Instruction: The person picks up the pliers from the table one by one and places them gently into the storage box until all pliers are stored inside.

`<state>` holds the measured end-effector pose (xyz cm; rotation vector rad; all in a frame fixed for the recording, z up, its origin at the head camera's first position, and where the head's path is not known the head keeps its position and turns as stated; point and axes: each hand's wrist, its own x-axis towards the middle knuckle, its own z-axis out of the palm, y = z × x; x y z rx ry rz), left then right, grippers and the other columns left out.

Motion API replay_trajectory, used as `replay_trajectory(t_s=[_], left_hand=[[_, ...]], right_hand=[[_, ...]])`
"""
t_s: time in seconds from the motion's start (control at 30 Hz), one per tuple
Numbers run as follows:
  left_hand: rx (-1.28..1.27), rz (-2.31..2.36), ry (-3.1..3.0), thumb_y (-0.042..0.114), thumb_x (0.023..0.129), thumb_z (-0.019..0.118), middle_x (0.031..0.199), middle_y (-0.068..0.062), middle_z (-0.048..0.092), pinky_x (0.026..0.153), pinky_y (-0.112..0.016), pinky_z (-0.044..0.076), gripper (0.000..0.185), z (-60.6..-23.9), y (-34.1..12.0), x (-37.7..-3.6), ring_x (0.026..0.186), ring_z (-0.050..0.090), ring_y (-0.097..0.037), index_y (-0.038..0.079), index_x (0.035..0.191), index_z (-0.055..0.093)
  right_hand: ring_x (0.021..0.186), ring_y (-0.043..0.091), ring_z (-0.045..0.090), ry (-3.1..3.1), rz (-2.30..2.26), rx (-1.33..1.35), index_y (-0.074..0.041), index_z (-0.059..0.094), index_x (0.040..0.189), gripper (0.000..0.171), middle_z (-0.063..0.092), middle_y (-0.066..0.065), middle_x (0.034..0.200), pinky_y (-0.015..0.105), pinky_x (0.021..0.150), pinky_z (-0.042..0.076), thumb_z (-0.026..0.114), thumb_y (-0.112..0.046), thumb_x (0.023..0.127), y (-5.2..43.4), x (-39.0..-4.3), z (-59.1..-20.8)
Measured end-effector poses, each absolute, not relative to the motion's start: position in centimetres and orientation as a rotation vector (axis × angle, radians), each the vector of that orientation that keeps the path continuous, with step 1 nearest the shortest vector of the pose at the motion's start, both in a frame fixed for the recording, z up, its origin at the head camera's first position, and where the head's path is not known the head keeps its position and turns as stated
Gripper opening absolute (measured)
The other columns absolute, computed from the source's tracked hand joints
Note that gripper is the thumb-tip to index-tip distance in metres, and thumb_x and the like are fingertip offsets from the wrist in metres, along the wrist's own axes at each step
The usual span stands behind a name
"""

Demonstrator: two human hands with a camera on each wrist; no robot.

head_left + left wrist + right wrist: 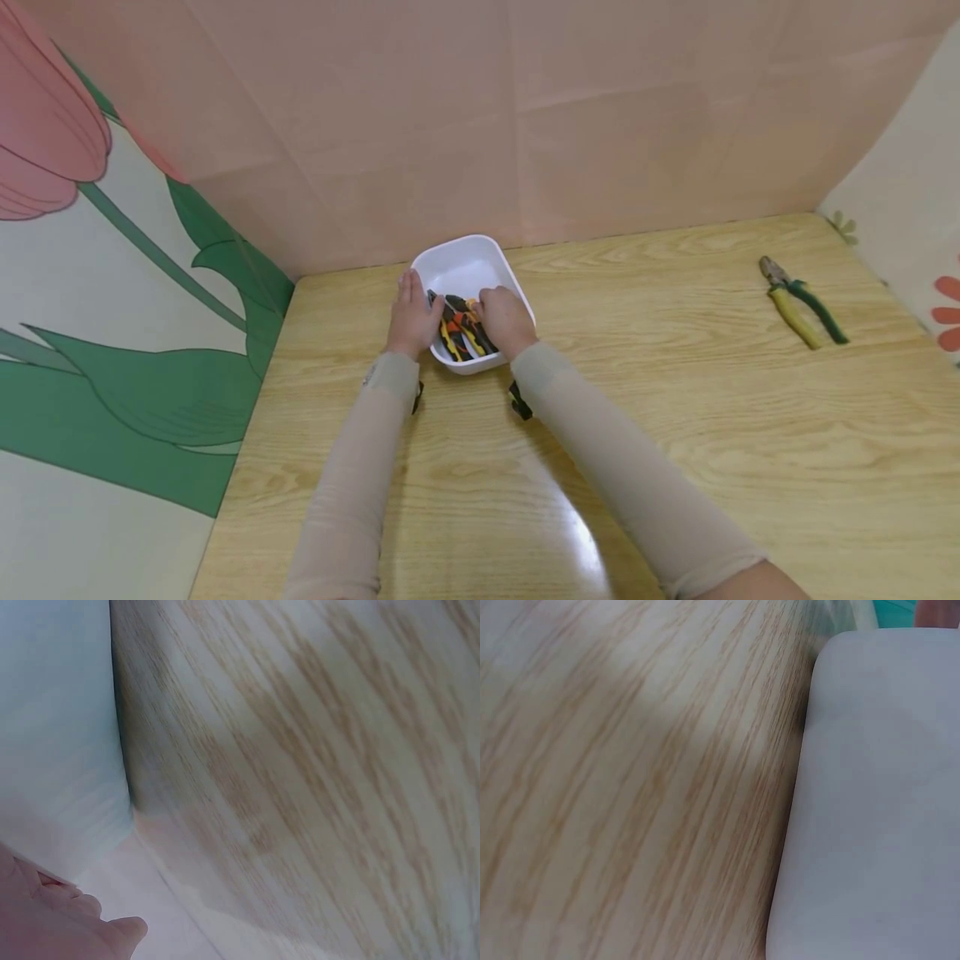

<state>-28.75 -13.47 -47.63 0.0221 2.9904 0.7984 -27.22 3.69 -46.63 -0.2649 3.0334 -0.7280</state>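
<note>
A white plastic bin (465, 260) stands at the back of the wooden table (675, 433). In it lie several pliers (457, 327) with orange, black and yellow handles. My left hand (410, 317) rests flat against the bin's left wall, fingers straight, thumb at the rim. My right hand (504, 319) reaches in from the right, fingers curled down over the pliers' handles. In the left wrist view, the bin wall (60, 735) and part of my left hand (67, 926) show. In the right wrist view, only the bin wall (877, 810) and the table show.
A lone pair of pliers (801, 302) with green and yellow handles lies near the table's far right edge. Pink panels close off the back; a flower-patterned panel stands on the left, another on the right.
</note>
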Motion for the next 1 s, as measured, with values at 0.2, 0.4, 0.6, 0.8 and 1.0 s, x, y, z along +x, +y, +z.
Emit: replay_trajectory(t_s=[0.2, 0.4, 0.6, 0.8, 1.0], left_hand=[[0.007, 0.795, 2.977, 0.043, 0.107, 0.041, 0.17, -0.014, -0.004, 0.125, -0.053, 0.008, 0.08, -47.52, -13.47, -28.8, 0.156, -0.001, -0.03, 0.003, 0.162, -0.001], [0.009, 0.792, 2.972, 0.043, 0.107, 0.04, 0.17, -0.013, -0.006, 0.125, -0.053, 0.008, 0.08, -47.58, -13.44, -28.73, 0.156, -0.002, -0.03, 0.003, 0.162, -0.002], [0.017, 0.789, 2.976, 0.043, 0.107, 0.04, 0.17, -0.014, -0.006, 0.125, -0.053, 0.009, 0.079, -47.51, -13.41, -28.67, 0.156, -0.001, -0.031, 0.002, 0.162, -0.001], [0.012, 0.789, 2.968, 0.044, 0.108, 0.039, 0.17, -0.014, -0.006, 0.125, -0.053, 0.008, 0.079, -47.5, -13.38, -28.78, 0.156, -0.003, -0.031, 0.004, 0.162, -0.004], [0.022, 0.789, 2.977, 0.044, 0.108, 0.039, 0.17, -0.016, -0.003, 0.125, -0.053, 0.009, 0.079, -47.58, -13.45, -28.69, 0.156, -0.002, -0.031, 0.003, 0.162, -0.002]], right_hand=[[0.092, 0.026, 0.063, 2.99, -0.678, -0.25, -0.001, 0.07, 0.109, 0.028, 0.069, 0.012, 0.098, 0.04, 0.087, 0.055, 0.051, -0.022, 0.107, 3.67, -27.35, -46.52], [0.096, 0.027, 0.064, 2.981, -0.522, -0.261, 0.0, 0.07, 0.109, 0.022, 0.068, 0.014, 0.1, 0.041, 0.089, 0.055, 0.053, -0.014, 0.104, 3.58, -27.43, -46.69], [0.099, 0.027, 0.063, 2.957, -0.477, -0.266, 0.0, 0.068, 0.115, 0.024, 0.066, 0.015, 0.104, 0.042, 0.093, 0.053, 0.053, -0.014, 0.104, 3.58, -27.49, -46.75], [0.099, 0.028, 0.061, 2.94, -0.455, -0.275, 0.0, 0.068, 0.119, 0.025, 0.063, 0.016, 0.107, 0.043, 0.096, 0.051, 0.051, -0.012, 0.104, 3.59, -27.65, -46.72], [0.098, 0.028, 0.059, 2.922, -0.481, -0.274, -0.002, 0.068, 0.12, 0.023, 0.062, 0.015, 0.107, 0.043, 0.096, 0.051, 0.055, -0.011, 0.103, 3.6, -27.7, -46.69]])
